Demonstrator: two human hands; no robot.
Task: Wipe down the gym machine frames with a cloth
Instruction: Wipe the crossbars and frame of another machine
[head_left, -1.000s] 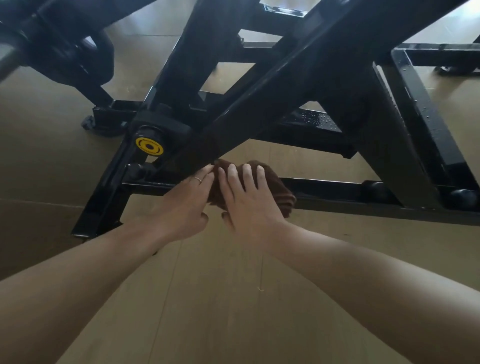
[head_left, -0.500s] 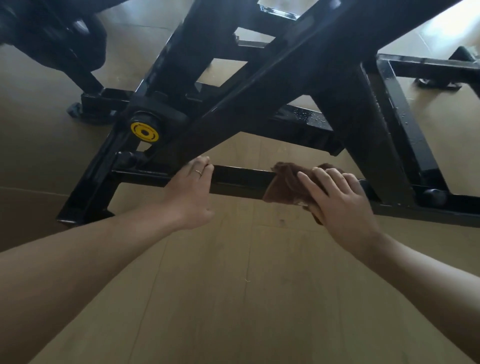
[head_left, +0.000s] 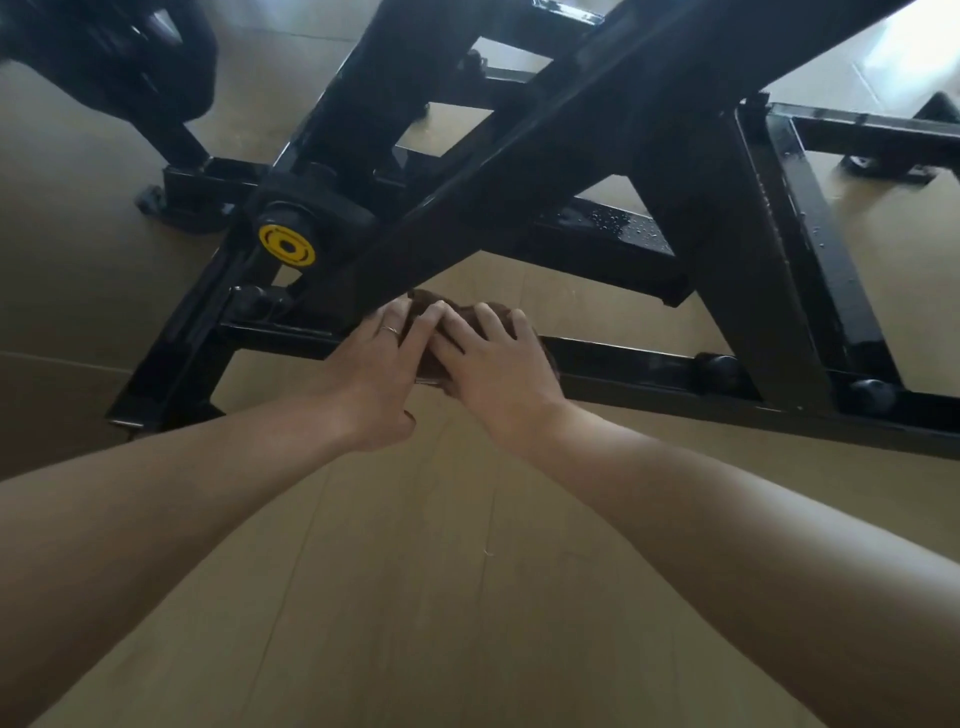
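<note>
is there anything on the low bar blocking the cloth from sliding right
A round black knob sits on the low bar further right; until there, the bar looks bare. The right hand presses the brown cloth on it.

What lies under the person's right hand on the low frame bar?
A brown cloth shows under the right hand, bunched on the low black bar. The left hand touches its left edge. The bar's surface beneath the cloth is covered and cannot be seen.
</note>
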